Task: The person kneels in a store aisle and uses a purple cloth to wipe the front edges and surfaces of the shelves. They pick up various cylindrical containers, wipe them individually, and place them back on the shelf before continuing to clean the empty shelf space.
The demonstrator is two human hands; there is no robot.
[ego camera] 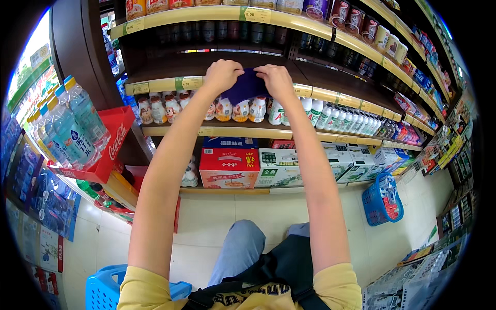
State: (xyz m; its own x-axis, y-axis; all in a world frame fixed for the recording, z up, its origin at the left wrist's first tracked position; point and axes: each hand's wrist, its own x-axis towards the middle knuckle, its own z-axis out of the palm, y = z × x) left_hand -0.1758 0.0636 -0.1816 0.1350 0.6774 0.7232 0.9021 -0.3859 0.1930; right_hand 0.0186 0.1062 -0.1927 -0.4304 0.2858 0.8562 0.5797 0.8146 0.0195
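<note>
Both arms reach forward to a dark purple cloth [245, 86], which hangs between my fingers. My left hand [224, 76] pinches its upper left edge, and my right hand [276, 80] pinches the upper right. The cloth droops over the front edge of a dark brown shelf [162, 64] and covers part of its price strip. Right below it stand small bottles with orange-patterned labels [223, 110]. White bottles with green lettering [276, 113] are under my right hand.
Cartons [229, 168] line the bottom shelf. A red Coca-Cola display [118, 143] holding water bottles [77, 135] juts out at left. On the tiled floor [209, 217] stand a filled blue basket [381, 201] at right and a blue plastic stool [102, 288] at lower left.
</note>
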